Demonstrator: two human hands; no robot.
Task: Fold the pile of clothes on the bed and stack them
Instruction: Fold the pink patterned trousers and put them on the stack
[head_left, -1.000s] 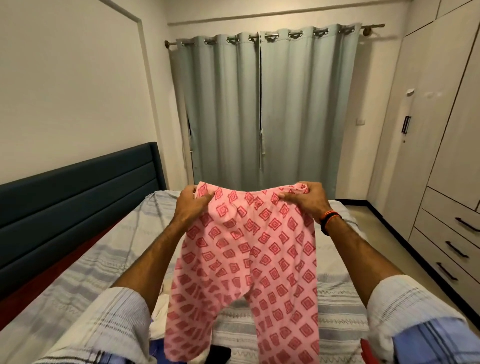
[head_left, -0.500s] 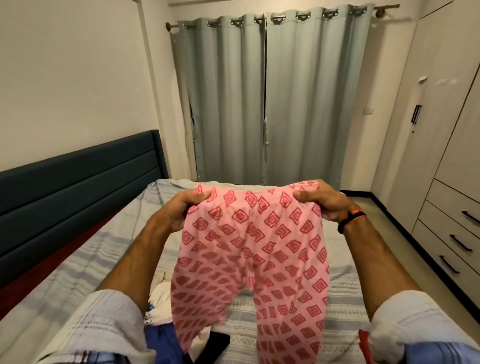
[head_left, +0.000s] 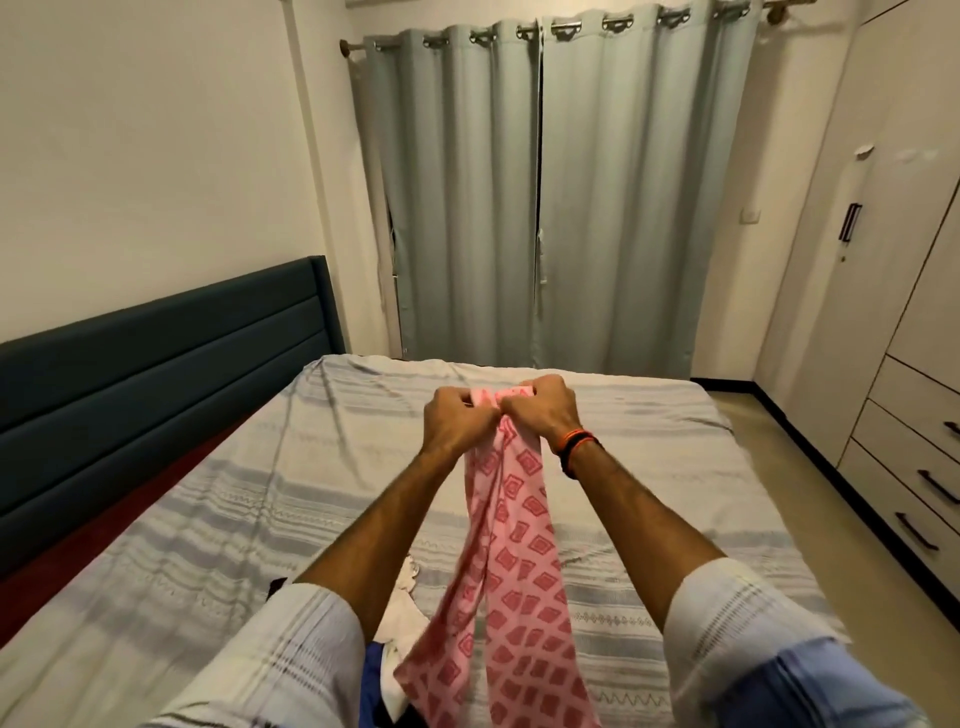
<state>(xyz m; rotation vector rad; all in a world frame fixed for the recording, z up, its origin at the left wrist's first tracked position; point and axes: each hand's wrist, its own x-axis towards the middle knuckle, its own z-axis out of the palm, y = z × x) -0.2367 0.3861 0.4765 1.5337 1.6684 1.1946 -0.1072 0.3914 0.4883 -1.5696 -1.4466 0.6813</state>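
Note:
Pink trousers with a red diamond print (head_left: 511, 566) hang in the air over the bed (head_left: 649, 467), folded lengthwise so both legs dangle together. My left hand (head_left: 456, 421) and my right hand (head_left: 540, 413) grip the waistband, knuckles touching, held out in front of me. Below, near the bottom edge, the rest of the pile shows as white cloth (head_left: 402, 613) and blue cloth (head_left: 371, 686), partly hidden by my left sleeve and the trousers.
The bed has a grey striped cover and a dark teal headboard (head_left: 156, 353) on the left. Grey curtains (head_left: 540, 197) hang behind the bed. A wardrobe with drawers (head_left: 914, 441) lines the right wall, with a strip of floor between.
My hands have come together, bringing the two ends of the waistband side by side, so the spread trousers now hang folded in half lengthwise. My view has tipped downward.

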